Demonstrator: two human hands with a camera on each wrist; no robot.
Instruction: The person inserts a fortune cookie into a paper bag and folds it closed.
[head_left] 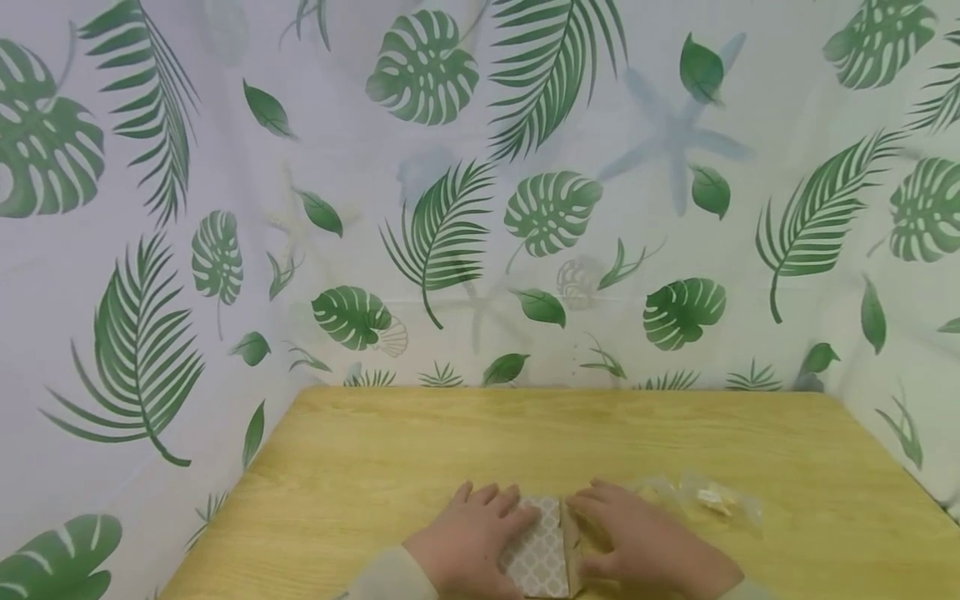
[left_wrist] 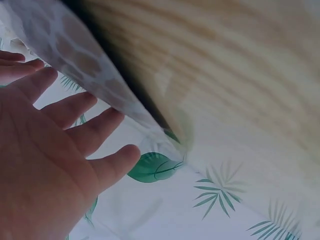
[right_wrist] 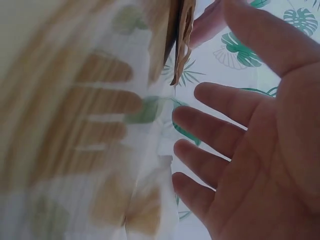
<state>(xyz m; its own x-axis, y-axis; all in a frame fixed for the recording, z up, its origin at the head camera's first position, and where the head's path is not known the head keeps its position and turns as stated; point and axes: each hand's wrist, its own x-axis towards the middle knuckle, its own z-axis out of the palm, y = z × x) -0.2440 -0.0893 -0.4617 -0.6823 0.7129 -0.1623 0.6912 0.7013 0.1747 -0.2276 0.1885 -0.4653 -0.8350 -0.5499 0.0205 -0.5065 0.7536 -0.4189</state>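
A small flat box-like piece (head_left: 549, 557) with a grey and white lattice pattern lies on the table, with a bare brown cardboard edge along its right side. My left hand (head_left: 474, 542) lies at its left part, thumb and fingers spread. In the left wrist view the fingertips (left_wrist: 116, 116) reach along the patterned side (left_wrist: 82, 57). On the other side, my right hand (head_left: 641, 533) is beside the brown edge with its fingers extended. The right wrist view shows the palm (right_wrist: 265, 145) facing the table, fingers apart, near the torn-looking cardboard edge (right_wrist: 184, 42).
To the right of the right hand lies a clear plastic bag (head_left: 718, 500) with small pale yellowish pieces inside. More clear plastic (head_left: 660, 489) sits just behind that hand. The wood-grain table (head_left: 465, 433) meets leaf-printed cloth walls (head_left: 457, 346) at the back and sides.
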